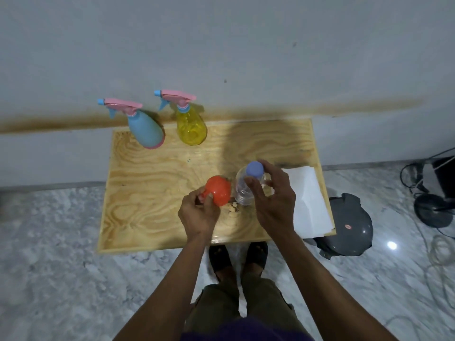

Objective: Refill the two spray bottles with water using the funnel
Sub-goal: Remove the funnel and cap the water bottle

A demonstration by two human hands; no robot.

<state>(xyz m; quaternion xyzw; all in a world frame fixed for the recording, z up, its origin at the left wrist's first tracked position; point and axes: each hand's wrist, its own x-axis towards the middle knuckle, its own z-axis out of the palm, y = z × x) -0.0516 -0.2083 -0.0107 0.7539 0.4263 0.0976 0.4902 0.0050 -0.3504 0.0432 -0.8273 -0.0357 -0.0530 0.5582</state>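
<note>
Two spray bottles stand at the back of the wooden table (147,193), both with pink trigger heads screwed on: a blue bottle (146,130) on the left and a clear yellow bottle (190,130) beside it. My left hand (198,215) grips the spout of an orange funnel (218,190), its wide mouth tilted away from me. Right next to the funnel stands a clear water bottle (243,190) with a blue cap (254,169). My right hand (270,203) is closed around the water bottle, thumb and fingers near its neck.
White paper sheets (307,200) lie on the table's right side. Small beige crumbs (232,209) sit near the bottle's base. A grey round object (349,225) rests on the marble floor to the right, with cables and a black stand (433,207) beyond it.
</note>
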